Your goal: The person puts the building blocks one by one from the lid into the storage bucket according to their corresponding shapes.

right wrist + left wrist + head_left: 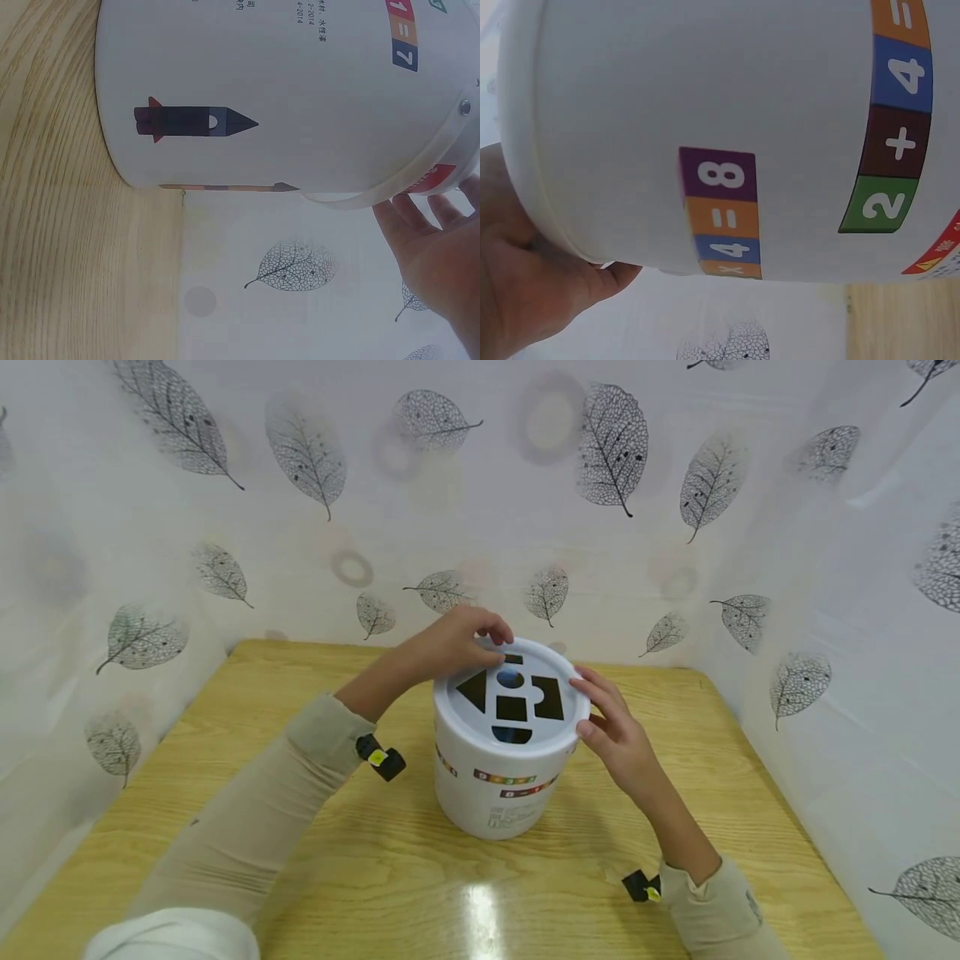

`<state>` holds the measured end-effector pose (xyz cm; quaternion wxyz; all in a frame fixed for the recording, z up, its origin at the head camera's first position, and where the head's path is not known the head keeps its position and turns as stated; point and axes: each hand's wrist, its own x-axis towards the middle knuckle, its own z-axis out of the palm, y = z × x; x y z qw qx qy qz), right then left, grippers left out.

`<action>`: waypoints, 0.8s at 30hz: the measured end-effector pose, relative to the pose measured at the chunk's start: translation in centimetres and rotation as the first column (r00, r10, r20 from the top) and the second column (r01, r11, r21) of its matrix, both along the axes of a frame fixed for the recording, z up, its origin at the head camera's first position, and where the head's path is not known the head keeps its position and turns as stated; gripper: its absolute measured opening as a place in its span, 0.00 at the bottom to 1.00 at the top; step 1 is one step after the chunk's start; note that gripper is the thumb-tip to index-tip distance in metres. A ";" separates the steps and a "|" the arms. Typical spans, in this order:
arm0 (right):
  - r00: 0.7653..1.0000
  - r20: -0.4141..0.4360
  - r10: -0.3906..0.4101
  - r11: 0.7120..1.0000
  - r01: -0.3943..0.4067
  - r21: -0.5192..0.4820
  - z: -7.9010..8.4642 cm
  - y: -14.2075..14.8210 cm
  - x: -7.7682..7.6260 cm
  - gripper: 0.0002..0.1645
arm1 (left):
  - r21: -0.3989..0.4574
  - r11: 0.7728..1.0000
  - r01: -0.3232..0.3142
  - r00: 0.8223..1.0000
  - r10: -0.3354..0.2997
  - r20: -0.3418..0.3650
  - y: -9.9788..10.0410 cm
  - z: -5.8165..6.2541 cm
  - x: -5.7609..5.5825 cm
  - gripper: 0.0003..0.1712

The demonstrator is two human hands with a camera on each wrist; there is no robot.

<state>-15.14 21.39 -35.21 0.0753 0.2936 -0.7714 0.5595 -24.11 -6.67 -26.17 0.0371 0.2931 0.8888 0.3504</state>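
Note:
A white bucket point(498, 793) stands upright on the table, printed with coloured sums and, in the right wrist view, a dark rocket. Its white lid point(465, 718) has cut-out holes, among them a triangle, a circle, a square and a half circle. At the far left rim my left hand point(453, 643) grips the lid, its thumb over the top by a small rectangular hole and its fingers bent at the edge. My right hand point(618, 739) touches the right side of the rim with fairly straight, spread fingers and thumb. Beside those fingers runs the bucket's handle point(375, 196).
The wooden table point(360, 860) reaches out around the bucket. Pale curtains point(480, 527) printed with grey leaves hang behind it and at both sides.

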 end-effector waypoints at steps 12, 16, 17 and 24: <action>1.000 0.010 -0.019 1.000 0.018 0.008 0.2 -0.2 0.2 0.31 | 0.114 0.989 -0.099 0.994 0.104 -0.041 -5.5 -1.8 2.5 0.16; 0.999 0.010 -0.031 0.999 0.031 0.011 0.2 -0.1 0.2 0.30 | 0.147 0.983 -0.114 0.988 0.127 -0.086 -8.4 -3.0 4.0 0.16; 0.999 0.009 -0.033 0.999 0.033 0.011 0.2 -0.1 0.2 0.30 | 0.153 0.981 -0.118 0.987 0.132 -0.088 -9.2 -3.4 4.3 0.16; 1.000 0.014 -0.024 1.000 0.024 0.013 0.1 -0.2 0.2 0.30 | 0.111 0.976 -0.190 0.980 0.196 -0.046 -14.0 -6.7 7.0 0.20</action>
